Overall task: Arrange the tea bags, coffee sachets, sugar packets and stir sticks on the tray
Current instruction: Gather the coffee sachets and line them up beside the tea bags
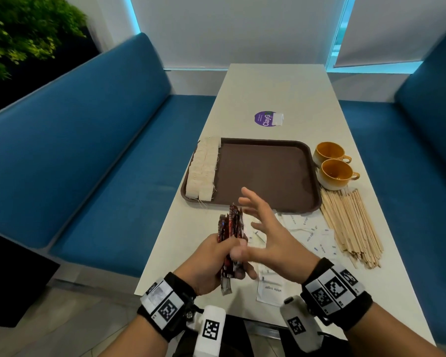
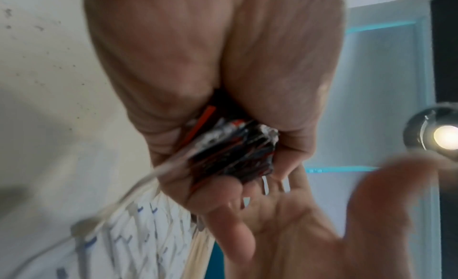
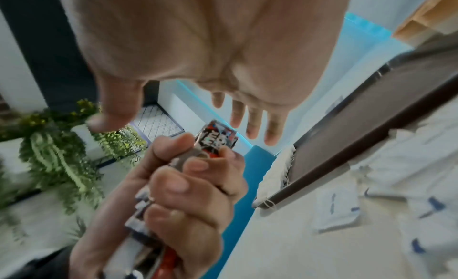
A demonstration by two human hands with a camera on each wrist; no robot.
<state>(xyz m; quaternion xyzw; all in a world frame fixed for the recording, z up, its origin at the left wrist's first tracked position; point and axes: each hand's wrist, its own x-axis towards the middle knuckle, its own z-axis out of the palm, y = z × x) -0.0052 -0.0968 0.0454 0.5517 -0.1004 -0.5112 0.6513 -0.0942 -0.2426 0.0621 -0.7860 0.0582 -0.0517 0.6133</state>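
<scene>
Pale table [image 1: 273, 94], brown tray [image 1: 268, 171], two cups [image 1: 332, 163], stir sticks [image 1: 350, 225], sugar packets [image 1: 307, 228], purple sticker [image 1: 264, 119]

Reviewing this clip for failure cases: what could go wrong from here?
1. The left hand grips a thick bundle of red-and-black coffee sachets above the white table's near edge; a slipped sachet could drop to the floor.
2. The open right hand hovers over loose white sugar packets; a sweep could scatter them.
3. The white tea bags overlap the brown plastic tray's left rim, so a nudge might push them off.
</scene>
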